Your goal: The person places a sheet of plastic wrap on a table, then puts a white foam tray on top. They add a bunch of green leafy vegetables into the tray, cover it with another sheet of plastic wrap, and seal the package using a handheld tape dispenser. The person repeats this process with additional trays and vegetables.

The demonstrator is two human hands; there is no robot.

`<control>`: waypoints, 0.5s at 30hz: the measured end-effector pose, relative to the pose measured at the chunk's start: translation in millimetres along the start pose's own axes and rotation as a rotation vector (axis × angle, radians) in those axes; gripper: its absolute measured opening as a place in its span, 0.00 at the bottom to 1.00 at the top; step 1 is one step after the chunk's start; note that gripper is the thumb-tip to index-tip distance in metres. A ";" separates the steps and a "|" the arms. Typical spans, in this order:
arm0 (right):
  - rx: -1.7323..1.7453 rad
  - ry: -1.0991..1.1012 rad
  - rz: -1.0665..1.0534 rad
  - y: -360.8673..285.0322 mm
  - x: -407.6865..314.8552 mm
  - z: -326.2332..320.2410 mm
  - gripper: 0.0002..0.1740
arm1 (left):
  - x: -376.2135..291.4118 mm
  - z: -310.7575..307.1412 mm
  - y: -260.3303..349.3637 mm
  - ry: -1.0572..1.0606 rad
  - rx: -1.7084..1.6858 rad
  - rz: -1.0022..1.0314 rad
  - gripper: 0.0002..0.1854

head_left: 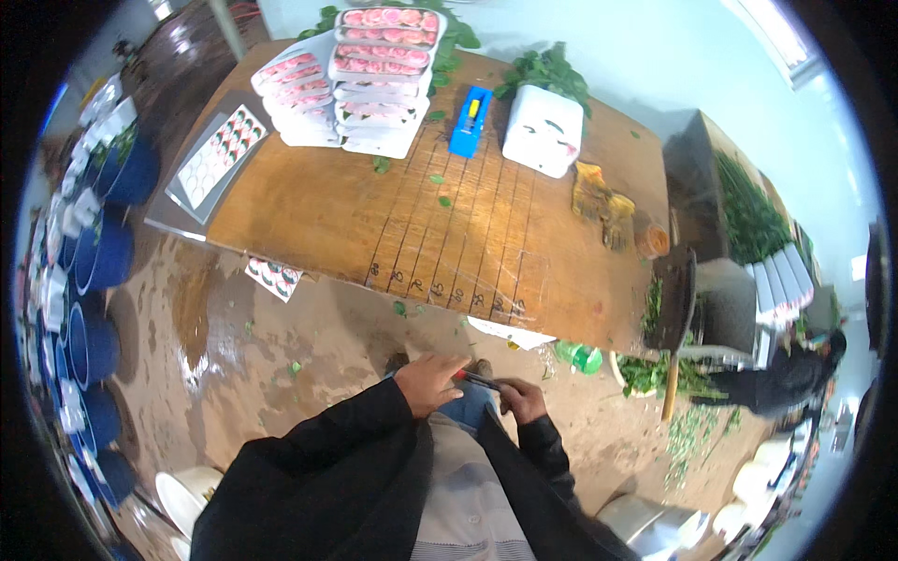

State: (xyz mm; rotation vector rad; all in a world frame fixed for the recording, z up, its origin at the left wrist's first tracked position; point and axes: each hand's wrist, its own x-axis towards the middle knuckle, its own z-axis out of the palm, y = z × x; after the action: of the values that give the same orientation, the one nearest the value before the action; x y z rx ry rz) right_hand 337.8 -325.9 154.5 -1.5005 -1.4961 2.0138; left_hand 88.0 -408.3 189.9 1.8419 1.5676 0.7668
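My left hand [429,387] is in front of my body, short of the table's near edge, its fingers spread beside the red part of a small hand tool [478,380]. My right hand [521,400] is closed around the tool's other end. The tool's kind cannot be told. Beyond lies a wooden table [330,210] with ruled, numbered lines. On it are stacked bunches of pink roses in white wrapping [384,63], a blue tape dispenser [471,123], a white-wrapped bundle with leaves [544,131], yellow work gloves [602,200] and a sheet of round stickers [221,156].
Blue buckets [95,336] with wrapped bunches line the left side. A wooden-handled blade [679,315] stands at the table's right end, near a container of green cuttings [642,372]. A person in dark clothing [779,379] is at far right. A green plastic bottle [581,356] lies by the table.
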 end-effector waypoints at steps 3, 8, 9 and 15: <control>0.061 -0.090 -0.097 -53.2 1.7 47.6 0.14 | -18.4 -20.3 -12.8 -0.181 -0.084 -0.142 0.18; 0.422 -0.136 -0.062 -65.6 24.2 96.8 0.12 | -33.9 -43.5 -16.2 -0.111 -0.196 -0.233 0.17; 0.232 -0.123 -0.114 -79.3 21.7 113.2 0.14 | -33.6 -47.4 -16.6 -0.119 -0.166 -0.251 0.18; 0.208 -0.174 -0.054 -97.3 63.8 140.7 0.17 | -32.4 -76.8 -33.5 -0.081 -0.057 -0.360 0.19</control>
State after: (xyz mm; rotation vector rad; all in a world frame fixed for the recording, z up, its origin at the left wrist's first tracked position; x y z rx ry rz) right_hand 158.8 -321.1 190.2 -1.2194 -1.3209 2.2375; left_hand 4.2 -430.5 213.6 1.4723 1.7392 0.5579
